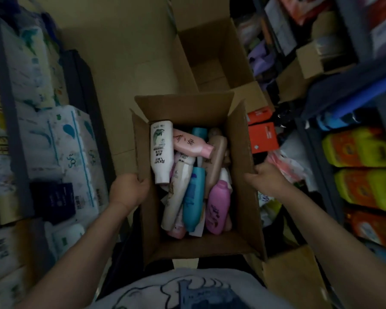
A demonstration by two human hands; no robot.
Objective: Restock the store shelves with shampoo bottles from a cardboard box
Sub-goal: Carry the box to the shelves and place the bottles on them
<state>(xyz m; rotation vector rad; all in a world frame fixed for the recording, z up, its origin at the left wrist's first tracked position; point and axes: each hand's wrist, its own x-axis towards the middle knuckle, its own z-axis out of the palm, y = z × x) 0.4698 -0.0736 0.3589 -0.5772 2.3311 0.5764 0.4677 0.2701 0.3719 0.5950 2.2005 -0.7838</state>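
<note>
Cardboard, brown and creased, fills the middle of the aisle: the open cardboard box [243, 175] is held between the person's two arms, flaps standing up on all sides. The left hand [128, 190] grips the flap at nine o'clock, fingers curled over its edge, and the right hand [265, 178] clasps the wall at three o'clock in the same way. Inside, the shampoo bottles [194, 175] lie jumbled on their sides: a white bottle [162, 150] at about ten o'clock, a pink bottle [191, 143] near twelve, a blue bottle [193, 199] in the centre and a purple bottle [217, 207] toward five o'clock. None is out yet, so I judge this as the carrying or positioning step, with the restocking itself not begun. Shelves [366, 175] of orange and green packs stand at three o'clock, paper goods [60, 148] at nine, and an empty box [212, 56] on the floor at twelve. The next move likely calls for setting the box down steadily, freeing one hand, and lifting a top bottle, probably the white one, without disturbing the pile.
</note>
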